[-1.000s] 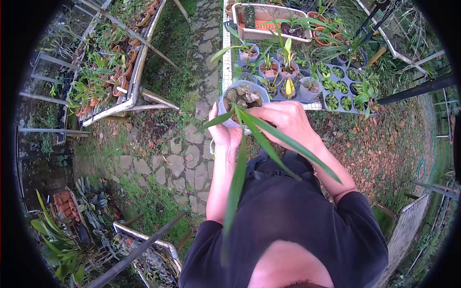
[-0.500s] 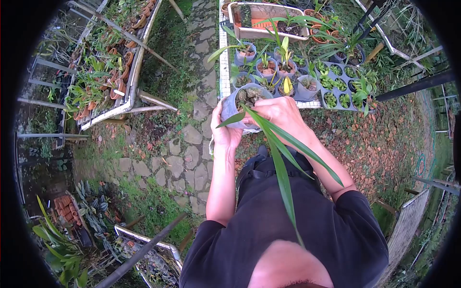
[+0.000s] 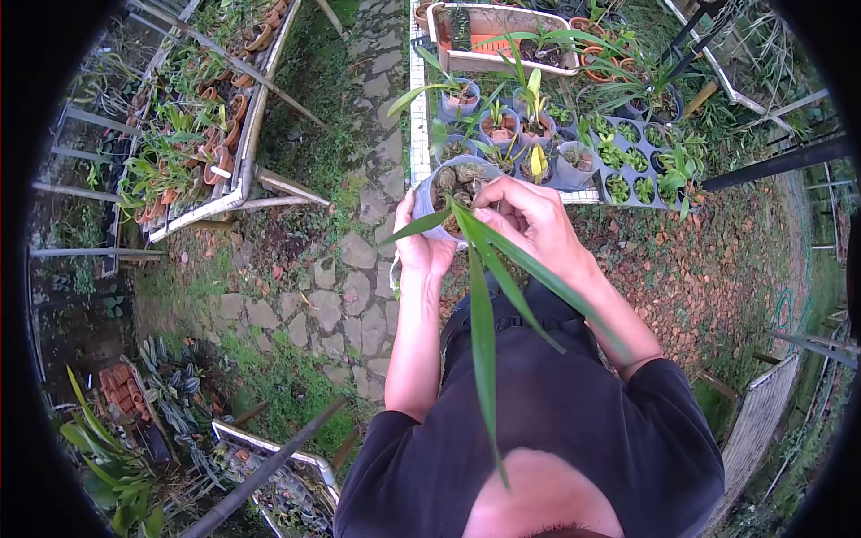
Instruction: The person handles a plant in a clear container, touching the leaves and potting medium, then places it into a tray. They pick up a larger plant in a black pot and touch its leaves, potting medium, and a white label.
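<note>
My left hand (image 3: 423,242) is wrapped round the left side of a translucent plastic pot (image 3: 430,212). Inside the pot are rounded bulbs and potting material. A plant with long green leaves (image 3: 482,332) rises from it, its leaves hanging toward my chest. At the pot's right rim is my right hand (image 3: 529,220), fingers curled and pinched together. Whatever may be between those fingertips is too small to make out.
A mesh-topped bench (image 3: 420,134) ahead holds several potted plants, a grey seedling tray (image 3: 628,191) and a rectangular planter (image 3: 502,63). Another plant bench (image 3: 247,161) stands at the left. A stone path (image 3: 360,253) runs beside me.
My right hand has drawn back slightly from inside the pot to its right rim. The long leaves have swung to the left, and more of the pot's contents shows.
</note>
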Demonstrator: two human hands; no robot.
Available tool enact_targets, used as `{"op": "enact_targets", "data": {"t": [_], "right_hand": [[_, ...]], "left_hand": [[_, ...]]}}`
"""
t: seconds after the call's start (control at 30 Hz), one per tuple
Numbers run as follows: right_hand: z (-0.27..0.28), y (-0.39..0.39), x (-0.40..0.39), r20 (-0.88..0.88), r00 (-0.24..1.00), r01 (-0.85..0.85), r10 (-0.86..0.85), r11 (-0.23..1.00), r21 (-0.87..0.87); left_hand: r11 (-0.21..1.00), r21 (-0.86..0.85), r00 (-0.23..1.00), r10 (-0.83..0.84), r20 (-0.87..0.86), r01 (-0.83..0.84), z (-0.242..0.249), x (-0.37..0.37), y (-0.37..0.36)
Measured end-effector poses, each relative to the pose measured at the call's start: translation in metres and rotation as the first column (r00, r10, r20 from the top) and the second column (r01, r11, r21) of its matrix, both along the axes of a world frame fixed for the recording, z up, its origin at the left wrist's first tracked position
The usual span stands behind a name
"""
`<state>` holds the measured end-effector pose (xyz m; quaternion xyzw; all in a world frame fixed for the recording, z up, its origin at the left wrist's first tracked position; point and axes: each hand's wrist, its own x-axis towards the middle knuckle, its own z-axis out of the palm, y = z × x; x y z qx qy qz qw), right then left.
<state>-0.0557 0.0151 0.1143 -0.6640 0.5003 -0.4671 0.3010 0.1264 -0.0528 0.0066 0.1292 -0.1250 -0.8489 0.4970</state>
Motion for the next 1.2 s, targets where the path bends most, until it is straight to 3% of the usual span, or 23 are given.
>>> {"op": "enact_targets", "data": {"t": [0.03, 0.13, 0.17, 0.3, 0.4, 0.47, 0.53, 0.57, 0.6, 0.63, 0.67, 0.77, 0.9, 1.03, 1.1, 1.17, 1.2], "right_hand": [[0.001, 0.002, 0.000, 0.045, 0.999, 0.005, -0.008, 0.998, 0.070], [-0.013, 0.000, -0.002, 0.186, 0.982, 0.028, -0.032, 0.999, 0.025], [-0.018, -0.003, -0.005, 0.187, 0.982, 0.027, -0.008, 0.995, -0.098], [-0.006, 0.007, -0.018, 0.305, 0.952, 0.020, -0.032, 0.999, 0.040], [0.000, 0.013, -0.037, 0.123, 0.992, 0.008, -0.014, 0.999, 0.045], [0.017, 0.016, -0.047, -0.163, 0.986, -0.023, 0.024, 1.000, 0.011], [0.024, 0.018, -0.049, -0.421, 0.907, -0.013, -0.031, 0.995, -0.101], [0.025, 0.018, -0.049, -0.352, 0.936, -0.017, 0.005, 0.999, -0.031], [0.026, 0.017, -0.046, -0.293, 0.956, -0.010, -0.004, 0.999, -0.046], [0.027, 0.014, -0.041, -0.234, 0.972, -0.001, -0.014, 0.998, -0.063], [0.028, 0.011, -0.035, -0.173, 0.985, 0.010, -0.023, 0.997, -0.078], [0.028, 0.001, -0.019, -0.158, 0.987, -0.015, -0.024, 0.970, -0.241], [0.027, -0.015, -0.008, -0.384, 0.921, -0.118, -0.068, 0.890, -0.441], [0.025, -0.022, -0.005, -0.503, 0.860, -0.167, -0.085, 0.884, -0.436], [0.022, -0.027, -0.007, -0.557, 0.827, -0.207, -0.082, 0.875, -0.437], [0.015, -0.032, -0.011, -0.565, 0.824, -0.225, -0.037, 0.894, -0.387], [0.013, -0.032, -0.012, -0.569, 0.822, -0.235, -0.014, 0.902, -0.362]], "left_hand": [[1.000, 0.001, 1.000, 0.008, 0.026, -0.008, 0.003, -0.001, 0.001], [0.996, 0.070, 0.993, 0.051, 0.103, -0.059, 0.004, -0.001, 0.000], [0.986, 0.139, 0.989, 0.077, 0.130, -0.095, -0.007, 0.000, -0.002], [0.957, 0.217, 0.975, 0.159, 0.153, -0.190, -0.030, 0.007, -0.010], [0.953, 0.237, 0.971, 0.148, 0.187, -0.191, -0.025, 0.014, -0.006], [0.980, 0.167, 0.988, 0.086, 0.126, -0.106, 0.004, 0.011, 0.001], [0.981, 0.181, 0.997, 0.069, 0.045, -0.076, -0.026, 0.019, -0.010], [0.980, 0.182, 0.996, 0.068, 0.054, -0.076, -0.036, 0.021, -0.013], [0.980, 0.183, 0.996, 0.066, 0.063, -0.076, -0.043, 0.024, -0.014], [0.996, 0.079, 0.997, 0.031, 0.064, -0.036, -0.049, 0.028, -0.015], [0.992, 0.109, 0.991, 0.042, 0.126, -0.056, -0.057, 0.028, -0.014], [0.985, 0.153, 0.968, 0.040, 0.249, -0.080, -0.019, 0.011, -0.007], [0.998, 0.065, 0.972, -0.006, 0.236, -0.009, -0.008, 0.006, -0.002], [0.995, 0.085, 0.936, -0.084, 0.342, 0.058, -0.011, 0.011, -0.002], [0.975, 0.085, 0.914, -0.222, 0.339, 0.205, -0.022, 0.018, -0.010], [0.962, 0.216, 0.924, -0.226, 0.308, 0.164, -0.022, 0.018, 0.001], [0.957, 0.203, 0.938, -0.252, 0.238, 0.205, -0.021, 0.018, 0.001]]}}
